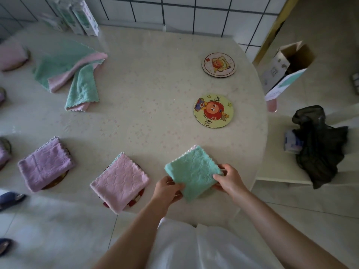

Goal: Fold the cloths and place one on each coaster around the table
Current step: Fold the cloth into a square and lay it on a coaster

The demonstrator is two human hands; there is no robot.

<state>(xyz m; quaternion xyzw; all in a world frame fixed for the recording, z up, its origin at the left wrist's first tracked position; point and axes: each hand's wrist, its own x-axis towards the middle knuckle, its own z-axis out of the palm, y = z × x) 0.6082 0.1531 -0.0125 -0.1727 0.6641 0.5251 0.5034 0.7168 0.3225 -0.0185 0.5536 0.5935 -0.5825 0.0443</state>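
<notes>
A folded green cloth (191, 170) lies at the table's near edge. My left hand (168, 189) pinches its near-left side and my right hand (230, 177) grips its right corner. What is under it is hidden. To its left, a folded pink cloth (119, 182) covers a coaster (136, 199), and a folded lilac cloth (45, 165) covers another coaster (56, 180). Two bare round coasters lie on the right: a yellow one (213, 111) and a pale one (219, 64). Unfolded green and pink cloths (67, 67) are heaped at the far left.
A round table (145, 98) with a pale cover stands against a tiled wall. Tissue packs (77, 15) stand at its back left. More cloth-covered coasters sit at the left edge (11, 56). An open cardboard box (287, 66) and a dark bag (318, 144) lie to the right.
</notes>
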